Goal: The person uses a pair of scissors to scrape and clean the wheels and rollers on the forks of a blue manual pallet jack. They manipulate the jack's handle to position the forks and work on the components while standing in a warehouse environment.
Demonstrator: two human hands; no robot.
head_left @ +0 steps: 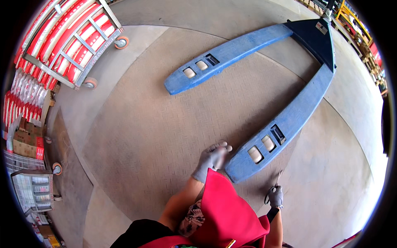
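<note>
A grey work glove covers my left hand (pixel 211 160), which hovers in front of me close to the tip of a blue pallet jack fork. Its fingers are loosely bent and a little apart, with nothing seen in them; part of the hand is blurred. Lower and to the right, my right hand (pixel 276 196), gloved in grey too, is closed round a pair of scissors (pixel 268 194). Their black handle loop shows beside the fingers and the thin blades point away from me. The pallet jack (pixel 285 108) lies ahead, its two forks toward me with pale rollers in their slots.
A metal cart (pixel 78 62) on orange-rimmed casters carries red and white packages at the upper left. Below it are cardboard boxes (pixel 25 142) and a smaller wheeled cart (pixel 33 190). Wooden pallets (pixel 370 66) stand at the far right. A red apron (pixel 231 211) hangs before me.
</note>
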